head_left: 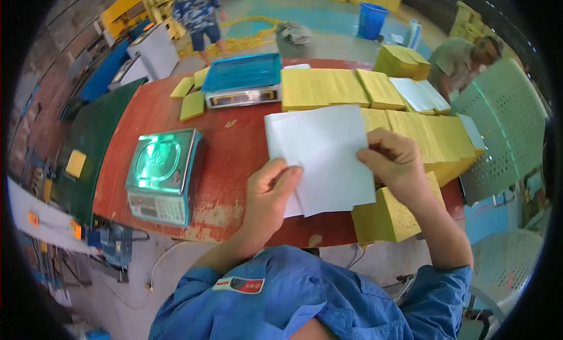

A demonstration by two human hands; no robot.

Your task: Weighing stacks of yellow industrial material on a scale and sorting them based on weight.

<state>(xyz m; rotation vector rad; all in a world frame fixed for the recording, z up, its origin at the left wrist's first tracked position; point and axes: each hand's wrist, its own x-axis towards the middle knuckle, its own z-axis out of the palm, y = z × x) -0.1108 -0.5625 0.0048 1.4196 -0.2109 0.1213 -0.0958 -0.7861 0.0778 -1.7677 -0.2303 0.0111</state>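
Between my two hands I hold white paper sheets (325, 158), at least two, overlapping and slightly fanned along their left side. My left hand (271, 190) pinches their lower left edge, thumb on top. At the right edge, my right hand (396, 161) grips them between thumb and curled fingers. Beneath and beyond the right hand stand rows of yellow paper stacks (322, 89). A nearer yellow block (393, 214) sits under my right wrist. To the left of my hands rests a digital scale (161, 164) with a shiny metal plate.
The worn red table (229, 146) carries a second scale (243, 82) with a blue tray and small yellow pads (192, 105). White sheets (419, 93) lie on the far stacks. A pale green perforated chair (498, 134) stands at right, near a seated person (466, 61). Another person (199, 17) stands beyond.
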